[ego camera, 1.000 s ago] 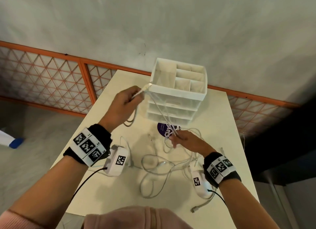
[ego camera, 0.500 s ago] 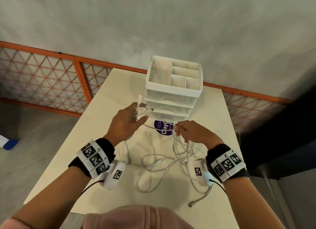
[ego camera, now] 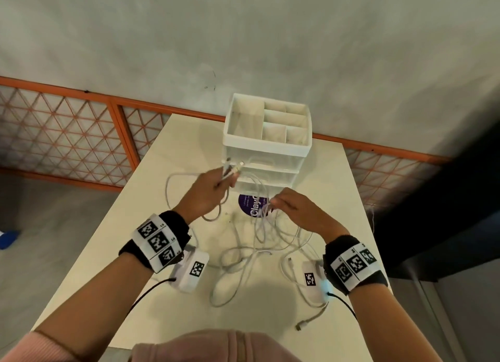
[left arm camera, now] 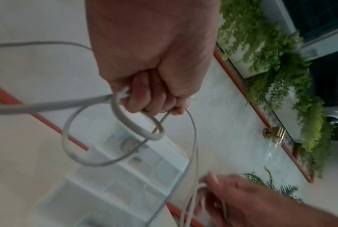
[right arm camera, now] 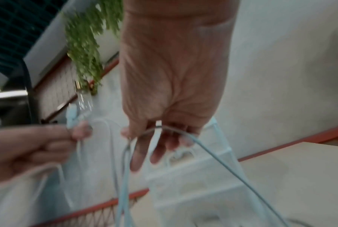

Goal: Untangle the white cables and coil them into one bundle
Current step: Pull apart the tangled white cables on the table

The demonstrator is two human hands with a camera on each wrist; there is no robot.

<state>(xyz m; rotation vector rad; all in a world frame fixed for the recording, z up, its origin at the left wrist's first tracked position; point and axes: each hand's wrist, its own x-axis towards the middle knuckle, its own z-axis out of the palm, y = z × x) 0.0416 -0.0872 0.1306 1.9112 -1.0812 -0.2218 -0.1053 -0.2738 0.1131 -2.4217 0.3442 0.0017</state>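
Since a second ago the left hand (ego camera: 208,196) has drawn back from the top rim of the white drawer organizer (ego camera: 266,142) and now gathers a loop hanging to its left, while the right hand (ego camera: 295,213) has crept up toward the purple sticker (ego camera: 250,206).

From the head view, the left hand grips two connector ends together, their plugs poking up in front of the organizer. The right hand pinches several strands lifted above the table (ego camera: 151,199). The rest of the white cables (ego camera: 251,259) lie in a loose tangle between the wrists, one free plug near the table's front edge.

The left wrist view shows the fingers (left arm camera: 144,95) curled tightly round the cable, with two loops hanging below the fist.

The right wrist view, blurred, shows the strands draped over the bent fingers (right arm camera: 164,145), thumb closing on them.

To coil well, I would keep the two ends pinned in the left hand and let the right feed one strand at a time, matching loop size and shaking crossings free rather than pulling them tight.
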